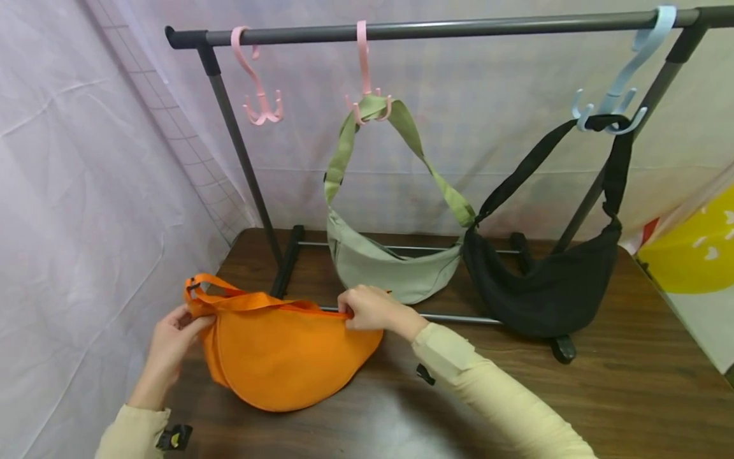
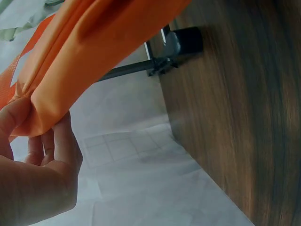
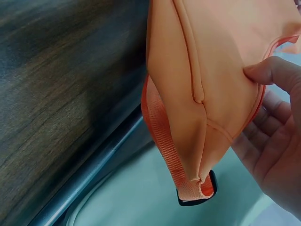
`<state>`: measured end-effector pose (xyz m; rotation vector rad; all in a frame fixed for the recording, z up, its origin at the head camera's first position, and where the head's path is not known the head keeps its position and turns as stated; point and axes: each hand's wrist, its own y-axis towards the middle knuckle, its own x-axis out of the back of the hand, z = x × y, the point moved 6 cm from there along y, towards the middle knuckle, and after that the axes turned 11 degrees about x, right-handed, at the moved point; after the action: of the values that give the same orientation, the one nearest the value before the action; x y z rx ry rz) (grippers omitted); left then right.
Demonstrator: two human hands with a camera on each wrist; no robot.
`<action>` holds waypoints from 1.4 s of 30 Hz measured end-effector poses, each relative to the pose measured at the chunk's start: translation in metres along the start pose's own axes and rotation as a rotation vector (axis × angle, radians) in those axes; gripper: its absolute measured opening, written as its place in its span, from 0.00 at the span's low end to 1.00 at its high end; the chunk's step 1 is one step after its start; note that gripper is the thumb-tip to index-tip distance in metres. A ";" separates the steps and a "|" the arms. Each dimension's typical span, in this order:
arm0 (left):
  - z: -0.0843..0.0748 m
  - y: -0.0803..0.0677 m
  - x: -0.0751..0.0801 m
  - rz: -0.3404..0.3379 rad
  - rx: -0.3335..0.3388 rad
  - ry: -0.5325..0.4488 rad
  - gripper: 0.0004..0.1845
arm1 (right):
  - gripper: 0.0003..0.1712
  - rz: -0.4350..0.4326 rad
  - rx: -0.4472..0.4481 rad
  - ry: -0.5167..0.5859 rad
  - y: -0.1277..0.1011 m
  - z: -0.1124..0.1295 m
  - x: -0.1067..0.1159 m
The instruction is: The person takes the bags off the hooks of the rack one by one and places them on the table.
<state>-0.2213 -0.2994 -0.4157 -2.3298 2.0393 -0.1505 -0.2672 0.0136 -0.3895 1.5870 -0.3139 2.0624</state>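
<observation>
With our left hand [image 1: 172, 338] and right hand [image 1: 369, 309] each pinching an end of the orange crossbody bag [image 1: 281, 357], its loose strap [image 1: 218, 288] at 10 o'clock could snag the rack.

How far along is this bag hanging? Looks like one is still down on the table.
Two look done: the sage green crescent bag hangs from the middle pink hook, the black crescent bag from the pale blue hook. In hand: the orange crescent fabric bag, pinched at its ends by the left hand and right hand on the brown wooden table. Left: the empty pink hook.
</observation>
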 end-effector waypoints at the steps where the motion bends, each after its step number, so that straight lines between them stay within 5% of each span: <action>1: 0.005 0.006 0.002 0.019 0.002 0.012 0.10 | 0.05 0.006 -0.001 -0.011 0.001 -0.001 -0.001; 5: 0.016 0.023 0.006 0.062 -0.001 0.059 0.10 | 0.05 0.035 -0.017 -0.046 0.007 -0.005 -0.005; 13: -0.009 0.019 -0.014 -0.007 0.188 0.278 0.06 | 0.06 0.083 -0.071 -0.062 0.015 -0.015 -0.014; 25: 0.010 0.036 -0.011 -0.019 0.320 0.291 0.02 | 0.05 0.082 -0.094 -0.028 0.023 -0.021 -0.036; 37: 0.025 0.046 0.004 -0.035 0.359 0.336 0.02 | 0.07 0.002 -0.083 -0.050 0.030 -0.013 -0.050; 42: 0.033 0.051 0.004 -0.047 0.387 0.393 0.15 | 0.09 -0.026 -0.061 -0.096 0.030 -0.013 -0.055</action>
<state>-0.2678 -0.3112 -0.4530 -2.2271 1.8753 -0.9800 -0.2836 -0.0195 -0.4419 1.6477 -0.3840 1.9424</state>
